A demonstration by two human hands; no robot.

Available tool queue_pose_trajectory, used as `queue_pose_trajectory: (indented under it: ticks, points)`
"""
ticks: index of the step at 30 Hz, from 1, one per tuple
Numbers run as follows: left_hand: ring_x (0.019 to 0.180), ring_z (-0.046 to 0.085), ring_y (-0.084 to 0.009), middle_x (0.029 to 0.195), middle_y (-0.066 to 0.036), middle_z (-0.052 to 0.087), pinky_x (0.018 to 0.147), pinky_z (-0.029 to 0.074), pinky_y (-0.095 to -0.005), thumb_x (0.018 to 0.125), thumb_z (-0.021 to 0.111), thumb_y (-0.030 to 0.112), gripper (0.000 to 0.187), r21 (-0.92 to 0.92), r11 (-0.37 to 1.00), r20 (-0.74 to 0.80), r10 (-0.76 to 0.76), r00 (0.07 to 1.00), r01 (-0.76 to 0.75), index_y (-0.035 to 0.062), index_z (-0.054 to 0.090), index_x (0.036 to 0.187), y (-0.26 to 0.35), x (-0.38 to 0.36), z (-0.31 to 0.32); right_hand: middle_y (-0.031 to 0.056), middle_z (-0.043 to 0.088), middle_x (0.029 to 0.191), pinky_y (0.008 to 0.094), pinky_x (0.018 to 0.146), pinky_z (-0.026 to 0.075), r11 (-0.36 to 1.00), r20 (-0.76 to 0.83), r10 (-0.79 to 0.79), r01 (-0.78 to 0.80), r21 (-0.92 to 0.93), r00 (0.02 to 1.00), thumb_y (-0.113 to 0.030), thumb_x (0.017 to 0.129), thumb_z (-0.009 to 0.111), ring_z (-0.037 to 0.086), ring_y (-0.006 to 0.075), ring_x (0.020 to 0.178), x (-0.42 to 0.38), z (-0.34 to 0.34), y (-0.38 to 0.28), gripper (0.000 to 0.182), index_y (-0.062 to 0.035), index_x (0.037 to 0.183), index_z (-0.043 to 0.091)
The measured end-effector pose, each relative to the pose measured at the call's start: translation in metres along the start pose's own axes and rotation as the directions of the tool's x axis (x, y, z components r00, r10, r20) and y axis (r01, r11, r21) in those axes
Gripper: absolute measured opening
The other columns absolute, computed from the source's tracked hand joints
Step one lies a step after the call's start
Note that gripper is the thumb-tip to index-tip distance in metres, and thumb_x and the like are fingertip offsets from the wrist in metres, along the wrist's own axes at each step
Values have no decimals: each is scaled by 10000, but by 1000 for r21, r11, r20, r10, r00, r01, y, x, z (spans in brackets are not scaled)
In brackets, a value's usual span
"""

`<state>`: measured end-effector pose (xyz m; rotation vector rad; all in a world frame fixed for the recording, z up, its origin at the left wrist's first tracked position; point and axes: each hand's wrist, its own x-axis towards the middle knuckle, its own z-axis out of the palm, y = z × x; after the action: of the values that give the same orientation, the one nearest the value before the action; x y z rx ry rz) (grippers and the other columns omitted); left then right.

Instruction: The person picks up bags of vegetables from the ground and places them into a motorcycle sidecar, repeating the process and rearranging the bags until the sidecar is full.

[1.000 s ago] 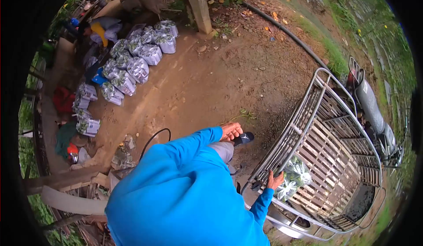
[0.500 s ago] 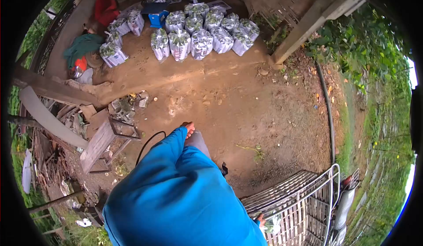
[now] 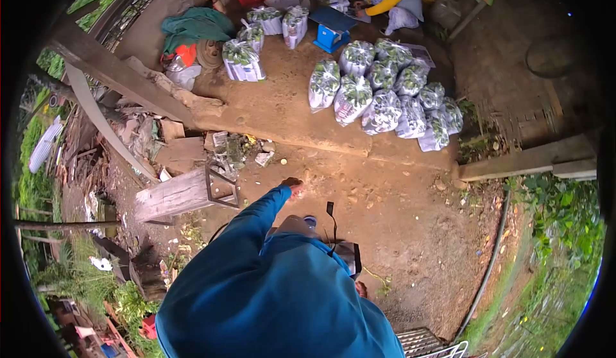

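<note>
My left hand [image 3: 293, 186] hangs out ahead of the blue sleeve [image 3: 256, 213], above bare dirt, its fingers loose and nothing visible in them. Only a small part of my right hand [image 3: 361, 289] shows past the edge of the blue jacket [image 3: 276, 300]; its fingers are hidden. Just ahead of it, a dark grey and black pouch-like thing [image 3: 348, 256] sticks out by my waist. From there a thin black strap [image 3: 333, 233] runs up to a flat black end piece. The tip of one shoe [image 3: 310, 221] peeks out below me.
Clear bags of leafy greens [image 3: 353, 98] stand grouped ahead. More bags [image 3: 242, 61] sit left of a blue scale [image 3: 331, 36]. A crouching person [image 3: 394, 2] works behind. A wooden bench [image 3: 173, 194] is left, posts [image 3: 532, 162] right, a bamboo-slatted rack [image 3: 420, 342] at lower right.
My view has turned left and come nearer to the bags, which now sit lower and further right. The slatted rack has mostly left view. My right hand is away from the rack, closer to my body.
</note>
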<state>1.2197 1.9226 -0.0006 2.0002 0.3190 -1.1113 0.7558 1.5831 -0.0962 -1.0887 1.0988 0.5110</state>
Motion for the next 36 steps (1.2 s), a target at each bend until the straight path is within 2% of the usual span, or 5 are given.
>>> queue_pose_trajectory:
  ticks: [9,20,22,29,36]
  points:
    - [392,235,-68,530,21,289,346,175,-226,761,492,230,156,-742,618,101,-277,955,258,118,453,660,-7,11,-92,48,513,907,349,593,424,998,-103,35,-39,-41,994,-423,696,635,496,192,755,58,70,-257,419,-101,946,537]
    - [360,329,-133,514,-6,370,342,267,-291,763,486,224,122,-546,652,305,-431,849,527,121,538,722,-32,42,-158,90,526,941,421,713,462,908,-13,247,-236,-345,969,-366,740,590,524,225,751,167,188,-419,425,-53,1018,515]
    - [370,123,-66,460,41,148,361,102,-246,740,418,142,287,-522,769,19,-421,907,368,171,218,536,2,34,-172,113,542,997,428,730,478,863,31,345,-304,-404,938,-380,756,588,540,235,807,206,211,-450,469,-31,1060,515]
    - [568,513,-125,779,-23,541,494,433,-268,830,451,362,321,-808,525,-404,-164,900,-268,91,562,960,51,38,-274,-12,469,644,280,441,364,767,204,263,-76,-637,943,-291,767,580,466,118,523,262,373,-621,188,-115,759,515]
    - [654,533,-157,868,-51,562,555,453,-290,797,467,412,377,-705,658,-439,-110,892,-266,109,577,991,112,124,-424,15,549,850,368,649,443,652,247,187,67,-755,951,-361,738,608,530,159,684,319,541,-716,278,-118,862,556]
